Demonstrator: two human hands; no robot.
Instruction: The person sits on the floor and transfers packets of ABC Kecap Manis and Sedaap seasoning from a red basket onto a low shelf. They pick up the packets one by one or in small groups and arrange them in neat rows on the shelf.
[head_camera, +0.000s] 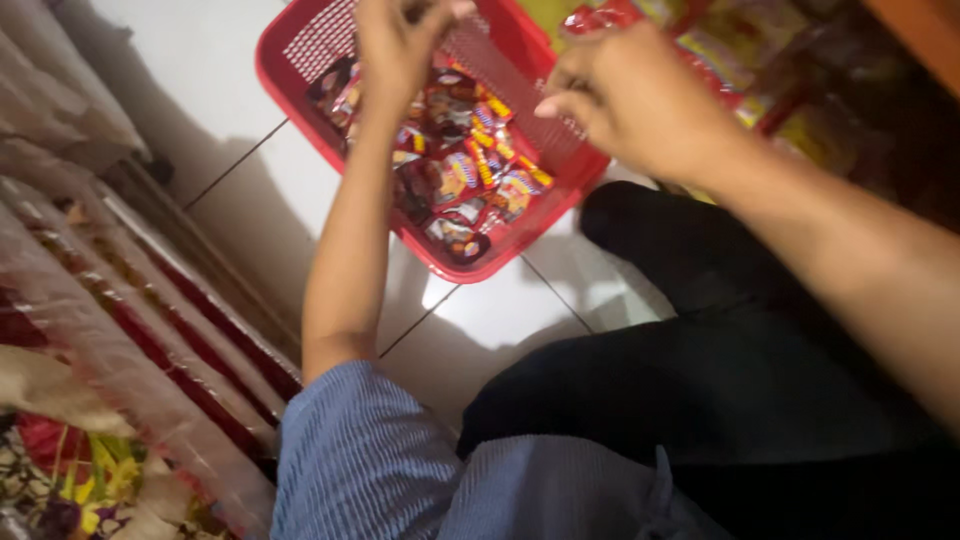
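Hovering over the red perforated plastic basket (300, 45) on the white tiled floor (240, 200), the left hand (400, 40) and right hand (630, 100) have curled fingers; whether they grip anything I cannot tell. Small glossy foil candy sachets (465, 175) inside look light, crinkly and slippery, best pinched at sealed edges.

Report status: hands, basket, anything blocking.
Left hand raised over red basket, fingers bunched, contents unclear. Right hand curled at basket's right edge, grip unclear. Small sachets piled inside basket on white tile floor. Nothing blocking.
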